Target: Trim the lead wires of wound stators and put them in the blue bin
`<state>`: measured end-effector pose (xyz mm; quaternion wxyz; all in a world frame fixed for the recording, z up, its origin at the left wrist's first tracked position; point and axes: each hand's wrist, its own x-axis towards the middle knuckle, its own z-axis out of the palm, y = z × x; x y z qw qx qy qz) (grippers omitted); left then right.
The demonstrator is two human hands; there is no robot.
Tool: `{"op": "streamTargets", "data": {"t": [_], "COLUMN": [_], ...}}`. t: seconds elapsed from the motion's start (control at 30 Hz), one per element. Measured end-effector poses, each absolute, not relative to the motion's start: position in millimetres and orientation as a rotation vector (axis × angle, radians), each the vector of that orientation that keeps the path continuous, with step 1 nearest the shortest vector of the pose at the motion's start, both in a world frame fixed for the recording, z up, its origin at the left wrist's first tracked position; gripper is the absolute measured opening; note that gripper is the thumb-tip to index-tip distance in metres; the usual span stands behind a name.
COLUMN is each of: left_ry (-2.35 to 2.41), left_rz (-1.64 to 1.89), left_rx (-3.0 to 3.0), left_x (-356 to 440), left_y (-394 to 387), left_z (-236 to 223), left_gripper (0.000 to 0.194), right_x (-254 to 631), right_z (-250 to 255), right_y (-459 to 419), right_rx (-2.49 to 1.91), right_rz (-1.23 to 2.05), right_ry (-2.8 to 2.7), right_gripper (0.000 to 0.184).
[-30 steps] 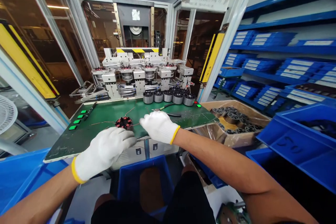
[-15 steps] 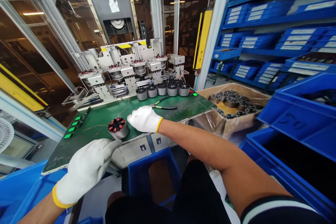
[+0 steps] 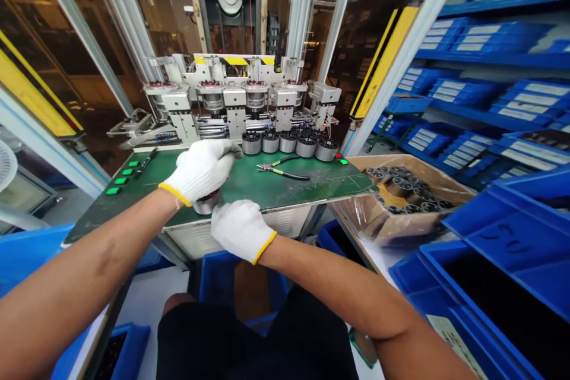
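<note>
A motor stator (image 3: 204, 206), a grey metal ring with red copper windings, sits at the front edge of the green bench. Most of its top is hidden beneath my left hand (image 3: 203, 171), white-gloved, whose fingers are pinched together and point right; what they hold is too small to make out. My right hand (image 3: 243, 228), in a matching glove with a yellow cuff, is closed against the stator's right side, its fingertips partly hidden. Wire cutters (image 3: 284, 168) with green-and-black handles lie with parted handles beyond my right hand.
Several stators (image 3: 288, 142) line the back of the green bench (image 3: 249, 190), before a winding machine (image 3: 234, 98). At right are a carton (image 3: 369, 219) of metal rings and blue bins (image 3: 512, 219). Green buttons (image 3: 121, 180) are at left; a blue bin (image 3: 214, 282) is below.
My left hand has risen from the stator's lower left to above it. My right hand has dropped to its front right side. The camera view has shifted.
</note>
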<state>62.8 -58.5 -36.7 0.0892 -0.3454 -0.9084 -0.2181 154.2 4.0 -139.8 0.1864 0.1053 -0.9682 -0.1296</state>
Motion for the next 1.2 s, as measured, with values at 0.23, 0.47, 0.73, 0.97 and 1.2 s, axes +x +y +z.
{"op": "streamTargets", "data": {"t": [0.23, 0.47, 0.73, 0.97, 1.2], "left_ry": [-2.464, -1.901, -1.649, -1.738, -2.095], "left_rz": [-0.709, -0.113, -0.189, -0.335, -0.492], "left_rx": [-1.268, -1.57, -1.457, -1.411, -1.367], "left_x": [55.3, 48.2, 49.6, 49.6, 51.3], "left_y": [-106.0, -139.5, -128.0, -125.0, -119.8], "left_z": [-57.0, -122.9, -145.0, -151.7, -127.8], "left_gripper": [0.027, 0.029, 0.029, 0.024, 0.026], "right_x": [157.7, 172.5, 187.8, 163.5, 146.9], "right_z": [-148.1, -159.1, -128.7, -54.9, -97.7], "right_y": [6.9, 9.3, -10.1, 42.7, 53.1], "right_rx": [0.163, 0.226, 0.285, 0.36, 0.416], "right_rz": [-0.323, -0.175, -0.072, -0.399, -0.53], "right_ry": [-2.677, -2.646, -2.834, -2.547, -3.042], "right_gripper": [0.024, 0.031, 0.017, 0.041, 0.013]}}
